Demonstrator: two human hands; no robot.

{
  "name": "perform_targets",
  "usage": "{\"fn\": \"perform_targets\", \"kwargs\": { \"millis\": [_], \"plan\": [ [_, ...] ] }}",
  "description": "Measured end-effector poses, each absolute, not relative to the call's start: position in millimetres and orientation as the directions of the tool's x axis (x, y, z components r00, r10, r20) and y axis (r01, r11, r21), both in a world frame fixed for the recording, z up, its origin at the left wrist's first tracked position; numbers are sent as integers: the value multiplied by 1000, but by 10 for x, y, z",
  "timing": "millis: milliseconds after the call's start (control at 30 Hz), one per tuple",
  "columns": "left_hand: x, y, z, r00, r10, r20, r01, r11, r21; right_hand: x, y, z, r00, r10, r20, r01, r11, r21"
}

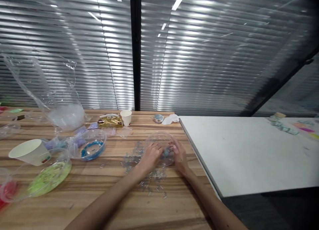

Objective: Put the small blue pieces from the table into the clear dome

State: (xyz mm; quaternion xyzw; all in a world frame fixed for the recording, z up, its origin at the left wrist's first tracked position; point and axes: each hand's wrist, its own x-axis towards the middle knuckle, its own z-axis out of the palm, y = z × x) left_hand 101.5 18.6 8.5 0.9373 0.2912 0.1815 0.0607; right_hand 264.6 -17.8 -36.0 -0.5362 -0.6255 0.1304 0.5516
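- both hands are on a clear plastic bowl (159,140) at about 12 o'clock on the wooden table (99,196)
- left hand (150,157) fingers curled against its near rim
- right hand (179,156) fingers curled on the right side; can't tell if they're pinching anything
- small clear beads (152,181) are scattered at 6 o'clock of the bowl
- blue bowl (91,148) sits way off at 9 o'clock

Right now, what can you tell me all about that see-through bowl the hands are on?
The clear bowl looks like thin shiny plastic, round and shallow. It sits on the wooden table near its right edge. The left hand and right hand touch its near side from either side. Something small and blue shows through it between the hands, too blurred to name. Small clear beads lie scattered on the wood around it.
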Motion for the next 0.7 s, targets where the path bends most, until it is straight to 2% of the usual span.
{"fn": "perform_targets", "kwargs": {
  "millis": [233, 700],
  "plan": [
    [1000, 170, 96, 771, 528, 356, 507, -847, 158, 2614, -205, -311, 175, 814, 553, 496, 413, -764],
    [970, 155, 109, 778, 568, 267, 572, -817, 71, 2564, -211, -311, 91, 811, 578, 499, 466, -731]
  ]
}}
